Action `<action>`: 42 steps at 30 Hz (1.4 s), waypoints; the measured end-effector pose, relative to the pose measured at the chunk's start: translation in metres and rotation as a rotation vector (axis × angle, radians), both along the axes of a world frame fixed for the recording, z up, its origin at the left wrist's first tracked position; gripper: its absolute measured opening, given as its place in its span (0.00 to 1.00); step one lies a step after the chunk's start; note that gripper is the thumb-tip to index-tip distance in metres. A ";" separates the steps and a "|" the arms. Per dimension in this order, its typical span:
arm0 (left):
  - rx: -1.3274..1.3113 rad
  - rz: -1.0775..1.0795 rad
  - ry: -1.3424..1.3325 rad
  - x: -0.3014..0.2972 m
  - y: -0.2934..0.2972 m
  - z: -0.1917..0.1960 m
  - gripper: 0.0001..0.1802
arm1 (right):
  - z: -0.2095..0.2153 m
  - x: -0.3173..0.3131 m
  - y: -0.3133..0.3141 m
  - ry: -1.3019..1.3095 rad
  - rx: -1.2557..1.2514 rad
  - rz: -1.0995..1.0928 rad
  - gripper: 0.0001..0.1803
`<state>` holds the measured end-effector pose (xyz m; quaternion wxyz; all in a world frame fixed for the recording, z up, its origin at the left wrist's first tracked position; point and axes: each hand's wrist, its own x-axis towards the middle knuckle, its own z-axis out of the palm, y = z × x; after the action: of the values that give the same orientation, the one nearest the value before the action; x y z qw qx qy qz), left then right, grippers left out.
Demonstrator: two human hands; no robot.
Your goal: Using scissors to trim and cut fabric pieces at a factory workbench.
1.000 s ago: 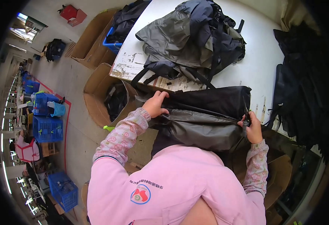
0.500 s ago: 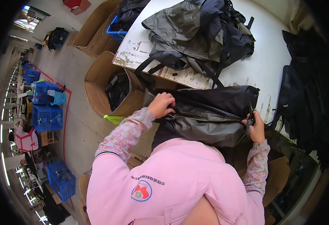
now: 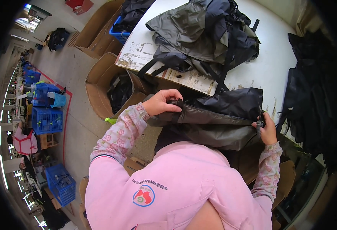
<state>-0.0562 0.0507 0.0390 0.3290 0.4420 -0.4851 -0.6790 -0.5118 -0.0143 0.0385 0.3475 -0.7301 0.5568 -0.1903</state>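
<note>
Between left hand [image 3: 162, 102] and right hand [image 3: 268, 129], fingers pinched closed on it, the bag [image 3: 222, 136] is drawn straight up top, slack below.

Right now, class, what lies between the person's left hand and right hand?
In the head view, a stretch of grey-and-black fabric spans from the left hand to the right hand.

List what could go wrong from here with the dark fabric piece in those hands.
1. The left hand and right hand hold the dark fabric piece near its ends; if either grip loosens, that end might drop.
2. A loose strap from the pile reaches the table's near edge, close by, and might snag on the piece.
</note>
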 end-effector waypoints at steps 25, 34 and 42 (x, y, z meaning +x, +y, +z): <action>0.008 -0.082 -0.044 -0.029 -0.013 0.035 0.13 | 0.086 0.141 -0.014 0.273 -0.384 0.700 0.31; 0.008 -0.103 -0.023 -0.029 -0.013 0.035 0.12 | 0.078 0.136 -0.017 0.241 -0.264 0.733 0.31; -0.021 -0.134 -0.065 -0.031 -0.015 0.039 0.12 | 0.081 0.133 -0.014 0.188 -0.238 0.748 0.32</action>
<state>-0.0876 0.0360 0.0778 0.2715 0.4268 -0.5313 -0.6796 -0.3784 -0.0287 0.1200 0.2534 -0.9317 0.2559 -0.0465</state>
